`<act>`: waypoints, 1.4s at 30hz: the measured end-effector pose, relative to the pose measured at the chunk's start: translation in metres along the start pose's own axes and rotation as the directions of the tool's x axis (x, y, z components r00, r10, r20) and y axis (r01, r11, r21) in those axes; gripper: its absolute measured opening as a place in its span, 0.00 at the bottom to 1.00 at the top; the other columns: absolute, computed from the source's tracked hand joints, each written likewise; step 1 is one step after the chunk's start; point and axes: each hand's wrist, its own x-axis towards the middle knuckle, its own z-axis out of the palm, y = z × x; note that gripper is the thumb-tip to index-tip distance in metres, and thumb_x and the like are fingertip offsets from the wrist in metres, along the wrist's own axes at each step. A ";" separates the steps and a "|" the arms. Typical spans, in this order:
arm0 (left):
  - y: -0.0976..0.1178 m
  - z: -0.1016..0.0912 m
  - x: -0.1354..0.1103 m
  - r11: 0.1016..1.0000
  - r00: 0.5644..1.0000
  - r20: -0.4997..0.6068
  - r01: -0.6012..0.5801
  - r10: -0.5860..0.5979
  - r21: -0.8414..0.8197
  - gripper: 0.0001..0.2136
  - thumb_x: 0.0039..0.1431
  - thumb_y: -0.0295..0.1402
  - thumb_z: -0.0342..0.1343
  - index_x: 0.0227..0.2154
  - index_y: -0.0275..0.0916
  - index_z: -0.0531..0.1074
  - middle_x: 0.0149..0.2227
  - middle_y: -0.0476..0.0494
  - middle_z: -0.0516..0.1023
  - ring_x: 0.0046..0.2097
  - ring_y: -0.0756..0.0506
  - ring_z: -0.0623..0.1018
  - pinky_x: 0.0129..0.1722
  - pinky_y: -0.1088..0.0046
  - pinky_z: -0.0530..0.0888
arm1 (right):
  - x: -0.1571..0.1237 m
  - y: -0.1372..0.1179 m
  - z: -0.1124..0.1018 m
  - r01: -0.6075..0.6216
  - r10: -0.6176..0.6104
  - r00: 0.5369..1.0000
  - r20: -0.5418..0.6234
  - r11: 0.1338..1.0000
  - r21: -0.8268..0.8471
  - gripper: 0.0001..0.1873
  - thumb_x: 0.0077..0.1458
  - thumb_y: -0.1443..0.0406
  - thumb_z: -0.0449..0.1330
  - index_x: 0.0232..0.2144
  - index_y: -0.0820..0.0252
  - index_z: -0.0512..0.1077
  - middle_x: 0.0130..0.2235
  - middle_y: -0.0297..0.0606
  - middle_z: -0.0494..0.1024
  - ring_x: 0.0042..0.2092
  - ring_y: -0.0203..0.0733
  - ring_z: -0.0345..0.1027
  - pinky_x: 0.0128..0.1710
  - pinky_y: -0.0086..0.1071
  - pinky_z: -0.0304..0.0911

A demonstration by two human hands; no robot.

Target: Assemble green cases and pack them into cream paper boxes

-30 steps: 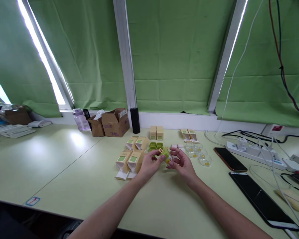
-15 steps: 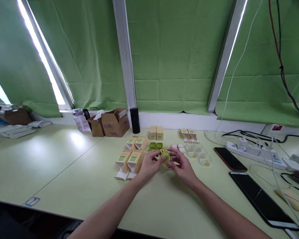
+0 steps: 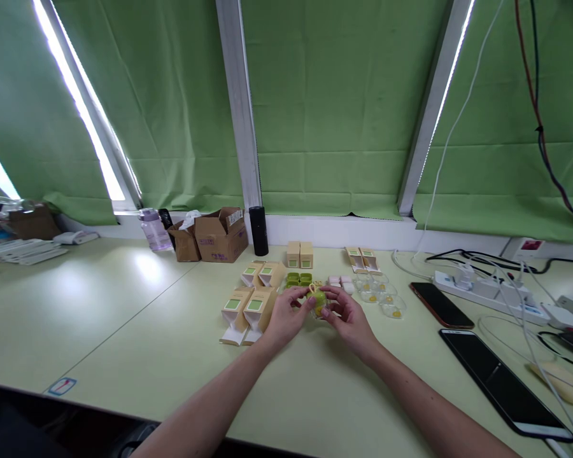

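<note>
Both my hands meet above the table, around a small green-topped container [image 3: 318, 298] with a yellow cord loop and a clear, yellowish lower part. My left hand [image 3: 285, 318] pinches it from the left, thumb and fingertips at its upper side. From the right, my right hand [image 3: 352, 323] grips it with thumb and fingers closed. Just behind the hands are several green square pieces [image 3: 299, 278] and small pale pink blocks [image 3: 341, 281]. Left of my left hand stand several small tan boxes [image 3: 258, 306] with open flaps. Fingers hide part of the container.
Clear plastic shells [image 3: 392, 308] with yellow spots lie to the right. More tan boxes [image 3: 300, 254] stand at the back. Two phones, one a dark phone [image 3: 503, 381], lie near a white power strip [image 3: 489, 292] with tangled cables. Cardboard boxes [image 3: 222, 235] and a black cylinder [image 3: 258, 231] stand back left.
The green-topped container has turned or tilted slightly between my fingers. Both hands stay in nearly the same place; nothing else has visibly moved.
</note>
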 end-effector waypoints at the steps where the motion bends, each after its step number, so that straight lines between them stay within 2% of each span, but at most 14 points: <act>1: 0.000 0.000 0.000 1.000 1.000 -0.002 0.005 -0.005 -0.005 0.21 0.64 0.50 0.62 0.49 0.38 0.83 0.50 0.33 0.84 0.51 0.36 0.82 0.50 0.59 0.79 | 0.000 0.000 0.000 -0.002 0.002 1.000 -0.001 1.000 0.010 0.26 0.54 0.51 0.74 0.53 0.49 0.77 0.51 0.40 0.78 0.42 0.42 0.76 0.44 0.40 0.78; 6: 0.003 0.000 -0.001 0.995 0.999 -0.004 0.047 -0.048 -0.085 0.22 0.64 0.50 0.62 0.51 0.39 0.80 0.53 0.33 0.83 0.53 0.36 0.82 0.50 0.59 0.79 | 0.002 -0.002 0.001 -0.007 0.008 1.000 -0.017 0.997 0.072 0.26 0.53 0.51 0.74 0.52 0.49 0.76 0.51 0.39 0.79 0.43 0.44 0.78 0.46 0.43 0.79; 10: 0.010 -0.001 -0.004 0.990 1.000 0.019 0.018 -0.016 -0.140 0.21 0.65 0.48 0.62 0.52 0.39 0.77 0.53 0.34 0.82 0.53 0.37 0.81 0.51 0.59 0.78 | 0.003 -0.004 0.001 -0.013 0.018 0.999 -0.038 0.994 0.111 0.27 0.53 0.51 0.75 0.52 0.48 0.75 0.50 0.39 0.80 0.47 0.47 0.79 0.47 0.44 0.80; 17: 0.013 0.001 -0.008 0.998 0.998 0.039 -0.044 0.046 -0.045 0.20 0.62 0.41 0.65 0.54 0.42 0.73 0.52 0.36 0.80 0.54 0.38 0.78 0.48 0.61 0.76 | 0.003 -0.006 0.000 -0.012 0.018 0.999 -0.052 0.992 0.123 0.27 0.54 0.49 0.74 0.53 0.47 0.74 0.52 0.39 0.80 0.50 0.49 0.79 0.51 0.49 0.79; 23: 0.009 0.003 -0.009 0.999 0.998 0.028 -0.050 0.050 -0.002 0.18 0.63 0.38 0.64 0.55 0.45 0.74 0.53 0.39 0.80 0.54 0.39 0.78 0.49 0.61 0.75 | 0.003 -0.003 0.001 0.007 -0.002 0.999 -0.052 0.995 0.101 0.26 0.56 0.49 0.72 0.53 0.47 0.75 0.53 0.40 0.79 0.50 0.49 0.79 0.52 0.48 0.78; 31: 0.008 0.004 -0.008 0.999 0.998 -0.024 -0.051 0.052 0.019 0.16 0.62 0.38 0.66 0.51 0.44 0.77 0.52 0.39 0.81 0.49 0.41 0.80 0.49 0.61 0.76 | 0.005 -0.007 0.001 0.015 -0.008 0.998 -0.068 0.995 0.096 0.25 0.53 0.49 0.74 0.49 0.49 0.77 0.47 0.39 0.81 0.45 0.47 0.80 0.51 0.47 0.78; 36: 0.009 0.003 -0.008 0.996 0.995 -0.050 -0.085 0.087 0.033 0.17 0.62 0.40 0.66 0.52 0.43 0.77 0.52 0.38 0.81 0.50 0.40 0.80 0.48 0.60 0.77 | 0.003 -0.011 0.003 -0.035 0.048 0.998 -0.050 0.973 0.230 0.27 0.53 0.48 0.74 0.51 0.49 0.76 0.47 0.39 0.83 0.48 0.50 0.80 0.54 0.52 0.77; 39: 0.010 0.002 -0.008 0.994 0.993 -0.046 -0.107 0.106 -0.010 0.16 0.67 0.41 0.60 0.54 0.41 0.75 0.54 0.36 0.81 0.51 0.40 0.81 0.50 0.59 0.78 | 0.003 -0.008 0.002 -0.099 0.120 0.992 -0.034 0.926 0.363 0.30 0.55 0.47 0.73 0.55 0.49 0.74 0.43 0.39 0.85 0.44 0.51 0.83 0.54 0.56 0.76; 42: 0.012 0.002 -0.007 0.991 0.994 -0.035 -0.105 0.103 -0.086 0.15 0.69 0.41 0.58 0.54 0.40 0.73 0.50 0.36 0.82 0.51 0.40 0.82 0.50 0.60 0.78 | 0.004 -0.002 -0.001 -0.140 0.175 0.984 -0.035 0.880 0.453 0.30 0.54 0.48 0.74 0.54 0.50 0.74 0.41 0.39 0.86 0.41 0.53 0.84 0.53 0.58 0.76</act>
